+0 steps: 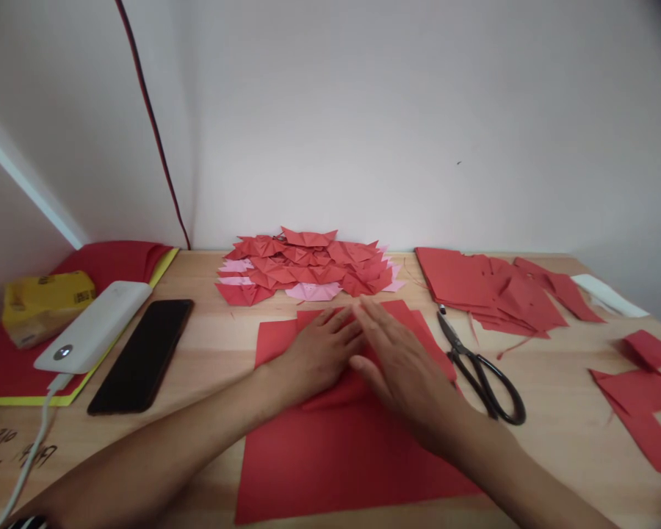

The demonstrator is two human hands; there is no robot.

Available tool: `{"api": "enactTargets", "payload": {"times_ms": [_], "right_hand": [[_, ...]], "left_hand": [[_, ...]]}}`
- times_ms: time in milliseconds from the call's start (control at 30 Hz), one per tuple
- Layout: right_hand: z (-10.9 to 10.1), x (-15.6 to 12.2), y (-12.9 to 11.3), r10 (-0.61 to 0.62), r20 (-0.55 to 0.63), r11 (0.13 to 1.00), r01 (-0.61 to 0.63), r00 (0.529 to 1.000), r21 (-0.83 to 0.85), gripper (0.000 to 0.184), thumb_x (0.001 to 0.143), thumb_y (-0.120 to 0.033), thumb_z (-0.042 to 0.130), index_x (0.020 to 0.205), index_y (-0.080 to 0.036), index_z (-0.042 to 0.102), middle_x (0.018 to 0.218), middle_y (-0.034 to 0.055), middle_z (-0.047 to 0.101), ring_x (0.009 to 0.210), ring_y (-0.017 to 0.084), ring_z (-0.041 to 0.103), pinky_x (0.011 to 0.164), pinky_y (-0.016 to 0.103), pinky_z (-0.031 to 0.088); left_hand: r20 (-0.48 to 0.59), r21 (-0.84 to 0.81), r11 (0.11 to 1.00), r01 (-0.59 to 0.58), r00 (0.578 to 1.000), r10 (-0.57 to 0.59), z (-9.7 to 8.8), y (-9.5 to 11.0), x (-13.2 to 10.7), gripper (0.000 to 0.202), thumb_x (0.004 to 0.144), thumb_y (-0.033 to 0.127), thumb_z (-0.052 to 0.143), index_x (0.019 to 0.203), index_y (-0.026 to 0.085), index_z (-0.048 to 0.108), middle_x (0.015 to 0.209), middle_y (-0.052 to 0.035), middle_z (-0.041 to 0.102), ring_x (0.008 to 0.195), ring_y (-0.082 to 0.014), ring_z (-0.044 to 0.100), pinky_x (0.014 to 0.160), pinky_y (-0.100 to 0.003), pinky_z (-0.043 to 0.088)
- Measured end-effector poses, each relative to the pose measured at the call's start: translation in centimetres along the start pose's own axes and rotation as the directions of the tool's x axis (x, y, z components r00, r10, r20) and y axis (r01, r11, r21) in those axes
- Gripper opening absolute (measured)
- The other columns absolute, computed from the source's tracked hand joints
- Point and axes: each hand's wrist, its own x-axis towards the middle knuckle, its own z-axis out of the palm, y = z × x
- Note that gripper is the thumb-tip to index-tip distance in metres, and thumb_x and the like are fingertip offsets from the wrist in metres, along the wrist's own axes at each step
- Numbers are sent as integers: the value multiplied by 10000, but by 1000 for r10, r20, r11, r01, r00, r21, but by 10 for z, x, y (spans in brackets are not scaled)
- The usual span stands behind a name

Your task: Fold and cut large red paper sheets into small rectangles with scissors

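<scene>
Left grip [316, 353] and right grip [402, 367] lie flat, open, on the paper [336, 455]; thin and floppy, best pinched by an edge

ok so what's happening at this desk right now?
A person presses both open hands, the left hand and the right hand, flat on a partly folded red paper sheet lying over a larger red paper sheet on the wooden table. Behind sits a pile of folded red and pink paper shapes. Black-handled metal scissors and a stack of red paper squares lie untouched to the right.
</scene>
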Motion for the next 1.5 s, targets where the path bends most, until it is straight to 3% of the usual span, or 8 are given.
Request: {"api": "enactTargets", "payload": {"times_ms": [100, 200, 333, 533, 667, 1033, 1300, 1500], "right_hand": [[12, 6, -12, 38, 170, 993, -56, 985, 106, 662, 963, -430, 361, 1520, -78, 294, 1584, 174, 244, 1466, 283, 218, 1147, 496, 300], [18, 11, -9, 122, 237, 980, -156, 964, 126, 753, 953, -519, 352, 1527, -41, 254, 1587, 209, 194, 1471, 314, 167, 1152, 526, 263], [24, 7, 3, 184, 200, 974, -205, 962, 92, 792, 949, -563, 336, 1527, -29, 246, 1585, 232, 168, 1472, 330, 139, 1148, 545, 252], [38, -5, 14, 167, 94, 985, -170, 981, 24, 793, 943, -578, 340, 1503, -18, 307, 1571, 244, 221, 1468, 336, 153, 1155, 548, 236], [41, -6, 16, 148, 68, 989, -148, 987, 0, 781, 950, -571, 328, 1505, -22, 302, 1568, 245, 233, 1467, 331, 174, 1146, 545, 260], [42, -20, 30, 129, -14, 973, -130, 991, -193, 658, 973, -420, 338, 1464, 18, 364, 1554, 207, 303, 1454, 299, 255, 1157, 488, 275], [29, -51, 58, 126, -59, 971, -135, 990, -199, 594, 994, -367, 280, 1453, -5, 388, 1507, 234, 391, 1424, 313, 326, 1109, 525, 348], [6, -60, 9, -66, -76, 981, 51, 995, -189, 585, 1003, -367, 315, 1466, -13, 363, 1520, 204, 386, 1444, 284, 289, 1125, 497, 355]], "left_hand": [[-5, -89, 996, -11, 1000, 11, 5, -2, 0, 384, 953, 238, 485, 1328, 179, 543, 1439, -113, 511, 1396, -254, 361, 1172, -469, 259], [15, -152, 988, 23, 1000, -21, 3, -2, 1, 409, 959, 213, 468, 1365, 185, 509, 1507, -119, 424, 1420, -232, 335, 1181, -454, 257], [58, -227, 973, 51, 998, -38, -3, -1, 1, 423, 990, 225, 399, 1408, 218, 465, 1548, -98, 368, 1458, -206, 261, 1196, -464, 214], [98, -213, 975, 64, 994, -44, 1, -5, 1, 426, 976, 248, 444, 1398, 213, 487, 1573, -102, 315, 1481, -266, 178, 1185, -484, 214], [88, -201, 978, 57, 995, -40, 0, -4, 0, 440, 985, 268, 409, 1419, 212, 459, 1573, -109, 310, 1479, -238, 196, 1191, -469, 194], [117, -193, 980, 50, 993, -28, -9, 1, -5, 692, 926, 581, 426, 1505, 217, 321, 1607, -111, 210, 1495, -277, 108, 1198, -495, 105], [201, -240, 969, 48, 980, 1, -17, 0, -3, 534, 983, 532, 299, 1494, 377, 317, 1639, -27, 51, 1498, -289, 22, 1194, -520, 65], [208, -252, 967, 38, 978, 16, -19, -1, -3, 474, 1010, 434, 288, 1474, 374, 363, 1639, -18, 49, 1498, -285, 21, 1196, -515, 71]]}}
